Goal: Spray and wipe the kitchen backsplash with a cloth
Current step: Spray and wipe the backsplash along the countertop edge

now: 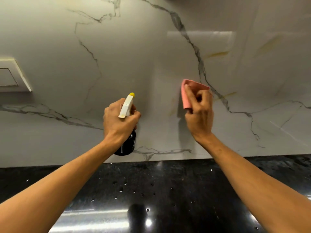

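One spray bottle point(126, 126), one cloth point(190, 93), two hands. I am seeing the left hand point(120, 120) clenching the bottle's black body, white-and-yellow nozzle aiming at the veined marble backsplash point(134, 56). My right hand point(199, 113) is bunching the folded pink cloth, pressing it there. Bottle label is partly hiding. Droplets are dotting the black counter point(168, 182).
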